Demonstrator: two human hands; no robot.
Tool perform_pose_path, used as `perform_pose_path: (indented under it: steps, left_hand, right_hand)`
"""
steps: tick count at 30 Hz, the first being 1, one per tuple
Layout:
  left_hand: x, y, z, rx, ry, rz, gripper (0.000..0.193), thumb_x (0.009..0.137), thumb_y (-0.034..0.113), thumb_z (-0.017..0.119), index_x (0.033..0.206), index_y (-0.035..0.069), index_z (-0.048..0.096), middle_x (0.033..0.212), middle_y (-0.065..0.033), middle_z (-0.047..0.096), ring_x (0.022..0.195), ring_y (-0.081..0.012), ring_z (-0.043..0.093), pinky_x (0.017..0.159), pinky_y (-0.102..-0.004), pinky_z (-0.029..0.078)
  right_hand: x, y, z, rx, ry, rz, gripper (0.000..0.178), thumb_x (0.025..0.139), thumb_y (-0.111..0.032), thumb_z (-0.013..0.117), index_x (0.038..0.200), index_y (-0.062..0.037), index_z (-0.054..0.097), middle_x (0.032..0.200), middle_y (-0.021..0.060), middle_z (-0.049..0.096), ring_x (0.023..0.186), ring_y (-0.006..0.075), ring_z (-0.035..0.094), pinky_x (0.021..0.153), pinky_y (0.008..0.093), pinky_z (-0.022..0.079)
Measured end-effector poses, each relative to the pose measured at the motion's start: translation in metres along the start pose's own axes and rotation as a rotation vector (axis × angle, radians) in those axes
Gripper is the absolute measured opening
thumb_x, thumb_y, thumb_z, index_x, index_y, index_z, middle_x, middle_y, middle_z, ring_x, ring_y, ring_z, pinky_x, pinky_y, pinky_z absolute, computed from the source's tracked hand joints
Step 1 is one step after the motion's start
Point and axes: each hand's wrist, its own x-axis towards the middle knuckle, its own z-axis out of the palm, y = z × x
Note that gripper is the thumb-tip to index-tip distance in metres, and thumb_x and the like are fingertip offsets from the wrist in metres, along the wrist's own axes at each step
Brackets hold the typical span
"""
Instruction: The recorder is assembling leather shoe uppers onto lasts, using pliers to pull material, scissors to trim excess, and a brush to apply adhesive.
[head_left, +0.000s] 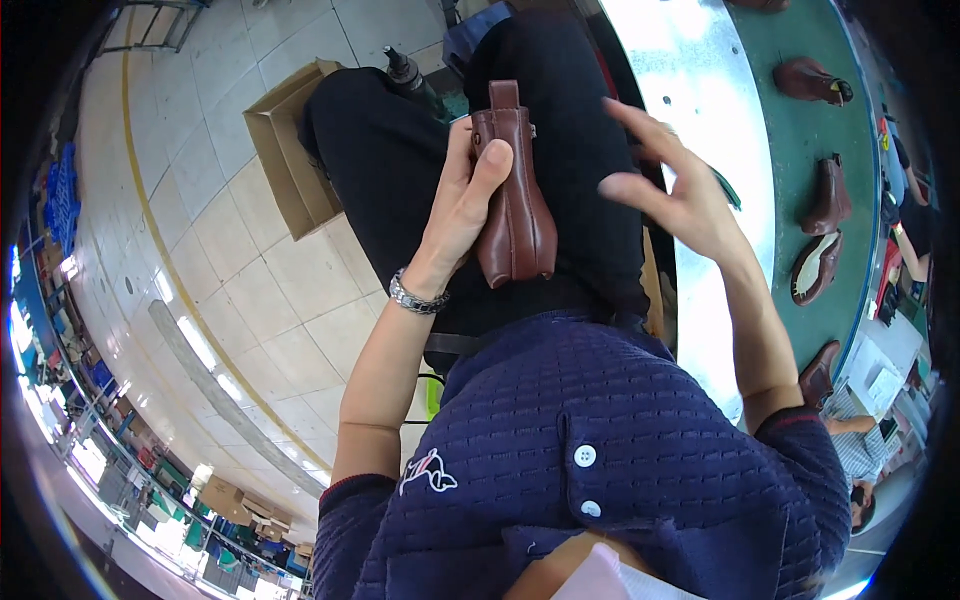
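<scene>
My left hand (470, 190) grips a brown leather ankle boot (518, 225) above my lap. Its thumb lies across the leather near the collar, and the other fingers are mostly hidden behind. The boot's heel seam faces up, with a pull tab (504, 95) sticking out at the far end. To the right, my right hand (680, 190) is in the air, apart from the boot. Its thumb and forefinger are spread, slightly blurred, with nothing between them.
A metal ledge (710, 150) runs along my right, beside a green belt (775, 200) carrying several brown boots (828, 195). A cardboard box (290, 150) stands on the tiled floor to the left, near a dark bottle (410, 75). Other people (860, 450) are at the far right.
</scene>
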Motion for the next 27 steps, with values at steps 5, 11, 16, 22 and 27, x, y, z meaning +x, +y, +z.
perform_pose_path:
  steps: [5, 11, 16, 22, 27]
  left_hand:
    - [0.002, -0.011, -0.001, 0.038, 0.055, 0.076, 0.059, 0.091, 0.047, 0.061, 0.129, 0.007, 0.042, 0.11, -0.0052, 0.054, 0.094, -0.0104, 0.052, 0.083, -0.0261, 0.045]
    - [0.004, -0.013, -0.013, 0.096, 0.068, 0.047, 0.071, 0.09, 0.048, 0.062, 0.14, 0.006, 0.034, 0.117, -0.0083, 0.052, 0.1, -0.0135, 0.052, 0.086, -0.0273, 0.045]
    - [-0.001, -0.01, -0.019, -0.097, 0.132, -0.003, 0.092, 0.091, 0.056, 0.055, 0.154, 0.01, 0.005, 0.15, -0.0137, 0.027, 0.131, -0.0212, 0.037, 0.107, -0.0332, 0.034]
    - [-0.062, -0.029, -0.03, -0.109, -0.07, 0.078, 0.096, 0.084, 0.046, 0.071, 0.151, 0.003, 0.018, 0.154, -0.0124, 0.023, 0.142, -0.0235, 0.024, 0.114, -0.0361, 0.023]
    - [-0.068, 0.002, -0.017, 0.016, 0.187, -0.162, 0.067, 0.074, 0.028, 0.083, 0.126, -0.002, 0.052, 0.123, -0.0079, 0.055, 0.118, -0.0164, 0.049, 0.103, -0.0306, 0.036]
  right_hand:
    - [0.04, -0.03, 0.032, 0.487, -0.327, 0.064, 0.096, 0.073, -0.043, 0.08, 0.143, 0.0014, 0.031, 0.14, 0.0214, 0.042, 0.13, 0.0348, 0.042, 0.107, 0.0467, 0.039]
    - [0.055, -0.042, 0.029, 0.333, -0.416, 0.096, 0.09, 0.076, -0.029, 0.08, 0.146, -0.0044, 0.029, 0.143, 0.0148, 0.041, 0.134, 0.0292, 0.038, 0.109, 0.0479, 0.034]
    - [0.077, -0.055, 0.032, -0.026, -0.038, -0.556, 0.084, 0.073, -0.027, 0.079, 0.145, -0.0102, 0.038, 0.146, 0.0164, 0.039, 0.136, 0.033, 0.036, 0.111, 0.049, 0.028]
    - [0.098, -0.065, 0.061, -0.09, -0.086, -0.874, 0.023, 0.08, -0.025, 0.07, 0.07, -0.004, 0.067, 0.093, 0.011, 0.068, 0.112, 0.0262, 0.059, 0.112, 0.0445, 0.032]
    - [0.124, -0.072, 0.073, -0.067, -0.285, -0.93, 0.035, 0.088, -0.03, 0.061, 0.064, -0.0045, 0.065, 0.062, 0.0082, 0.062, 0.064, 0.0251, 0.062, 0.086, 0.0364, 0.047]
